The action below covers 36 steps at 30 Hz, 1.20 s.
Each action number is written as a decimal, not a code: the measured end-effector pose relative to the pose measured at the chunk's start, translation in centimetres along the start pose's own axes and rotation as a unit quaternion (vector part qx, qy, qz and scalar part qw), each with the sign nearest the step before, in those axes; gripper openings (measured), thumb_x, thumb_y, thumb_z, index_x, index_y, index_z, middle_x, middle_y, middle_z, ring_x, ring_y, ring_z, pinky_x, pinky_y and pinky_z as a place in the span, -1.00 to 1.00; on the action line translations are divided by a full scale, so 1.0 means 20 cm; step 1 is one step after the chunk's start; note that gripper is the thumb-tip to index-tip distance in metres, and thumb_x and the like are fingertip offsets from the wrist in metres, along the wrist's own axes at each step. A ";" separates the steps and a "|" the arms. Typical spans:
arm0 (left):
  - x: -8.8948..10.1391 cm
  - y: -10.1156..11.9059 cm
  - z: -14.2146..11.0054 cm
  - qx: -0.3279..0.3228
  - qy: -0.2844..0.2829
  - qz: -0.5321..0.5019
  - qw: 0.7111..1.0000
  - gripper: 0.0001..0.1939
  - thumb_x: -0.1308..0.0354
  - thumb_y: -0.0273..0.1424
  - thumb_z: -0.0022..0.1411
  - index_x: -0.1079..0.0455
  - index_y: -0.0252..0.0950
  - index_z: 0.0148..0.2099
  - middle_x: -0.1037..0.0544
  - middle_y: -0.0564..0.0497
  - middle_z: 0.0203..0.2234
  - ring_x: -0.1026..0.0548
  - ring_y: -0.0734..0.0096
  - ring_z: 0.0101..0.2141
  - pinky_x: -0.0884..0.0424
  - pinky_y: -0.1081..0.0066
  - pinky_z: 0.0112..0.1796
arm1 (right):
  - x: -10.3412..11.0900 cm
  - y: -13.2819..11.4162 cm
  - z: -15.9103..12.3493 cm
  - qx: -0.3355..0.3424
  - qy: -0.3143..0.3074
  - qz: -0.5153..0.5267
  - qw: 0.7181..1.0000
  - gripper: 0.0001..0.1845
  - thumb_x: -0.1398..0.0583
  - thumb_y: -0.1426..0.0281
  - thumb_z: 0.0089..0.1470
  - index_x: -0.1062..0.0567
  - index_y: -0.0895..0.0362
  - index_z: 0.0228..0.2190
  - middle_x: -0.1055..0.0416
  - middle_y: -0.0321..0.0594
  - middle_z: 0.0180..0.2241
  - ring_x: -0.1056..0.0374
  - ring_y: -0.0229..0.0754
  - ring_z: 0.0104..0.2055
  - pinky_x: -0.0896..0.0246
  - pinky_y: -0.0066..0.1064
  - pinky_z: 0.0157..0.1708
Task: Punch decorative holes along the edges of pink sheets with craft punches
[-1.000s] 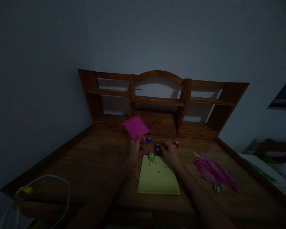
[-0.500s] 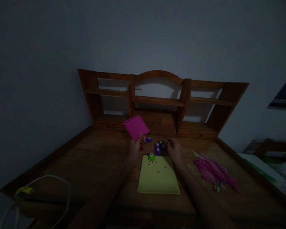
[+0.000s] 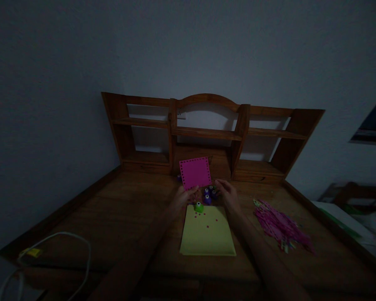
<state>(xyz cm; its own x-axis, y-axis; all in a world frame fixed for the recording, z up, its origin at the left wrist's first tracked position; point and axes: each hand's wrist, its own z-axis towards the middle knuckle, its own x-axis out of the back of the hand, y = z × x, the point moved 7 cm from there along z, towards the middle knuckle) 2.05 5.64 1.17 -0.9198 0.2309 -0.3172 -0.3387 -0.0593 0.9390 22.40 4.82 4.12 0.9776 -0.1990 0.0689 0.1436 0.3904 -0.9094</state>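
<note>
My left hand (image 3: 183, 198) pinches the lower edge of a pink sheet of paper (image 3: 195, 173), which is tilted up and has small holes along its borders. Just right of the sheet is my right hand (image 3: 228, 194), with its fingers slightly apart near the lower right corner; I see nothing held in them. Several small purple craft punches (image 3: 207, 200) with white round tops stand between the hands. A green craft punch (image 3: 199, 207) rests on the top edge of a yellow paper stack (image 3: 208, 240). Small pink dots (image 3: 207, 226) lie on the stack.
A heap of pink paper strips (image 3: 282, 225) lies on the wooden desk (image 3: 119, 221) at right. Behind stands a wooden shelf unit (image 3: 207, 133). A white cable (image 3: 89, 251) loops at the front left, beside a small yellow object (image 3: 34, 252).
The pink sheet has moved right and turned, so its edge sits nearer my right hand. My left hand has shifted right; my right hand has drawn slightly off the punches.
</note>
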 end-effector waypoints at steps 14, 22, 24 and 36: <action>-0.03 0.00 0.01 0.002 -0.006 0.051 0.999 -0.64 -0.36 -0.14 -0.01 -0.47 -0.36 -0.45 -0.48 -0.02 -0.64 -0.38 0.47 -0.68 -0.28 0.47 -0.62 | -0.05 0.07 0.01 -0.031 -0.027 0.065 0.997 -0.58 -0.37 0.12 -0.19 -0.55 0.13 -0.32 -0.55 -0.17 -0.42 -0.42 -0.15 -0.43 -0.30 -0.35 -0.42; 0.11 0.06 0.04 -0.073 0.105 0.072 0.989 -0.55 -0.25 -0.01 0.05 -0.43 -0.34 -0.51 -0.43 0.00 -0.68 -0.36 0.50 -0.67 -0.26 0.52 -0.63 | -0.01 0.03 0.00 -0.039 0.005 0.069 0.997 -0.52 -0.32 0.05 -0.11 -0.56 0.12 -0.22 -0.56 -0.12 -0.34 -0.40 -0.17 -0.49 -0.31 -0.36 -0.47; 0.18 0.11 0.04 -0.093 0.166 0.058 0.980 -0.52 -0.21 0.02 0.07 -0.39 -0.33 -0.55 -0.40 0.03 -0.71 -0.34 0.51 -0.69 -0.24 0.52 -0.63 | 0.02 0.04 0.00 -0.043 0.034 0.064 0.996 -0.50 -0.29 0.03 -0.08 -0.56 0.13 -0.21 -0.56 -0.09 -0.29 -0.41 -0.15 -0.47 -0.32 -0.35 -0.47; 0.28 0.18 -0.03 -0.084 0.294 -0.055 0.950 -0.57 -0.19 -0.04 0.07 -0.27 -0.29 -0.55 -0.34 0.10 -0.74 -0.28 0.54 -0.71 -0.21 0.51 -0.64 | 0.09 0.10 0.00 -0.038 0.097 0.075 0.992 -0.52 -0.26 0.03 -0.06 -0.56 0.16 -0.25 -0.54 -0.09 -0.32 -0.39 -0.16 -0.44 -0.29 -0.38 -0.47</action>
<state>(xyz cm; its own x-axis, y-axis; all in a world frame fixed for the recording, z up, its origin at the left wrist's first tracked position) -4.46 6.17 2.71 -0.8116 -0.3360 -0.4779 -0.4203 -0.2324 0.8771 24.52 5.34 2.42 0.9382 -0.3148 -0.1434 -0.0210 0.3619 -0.9320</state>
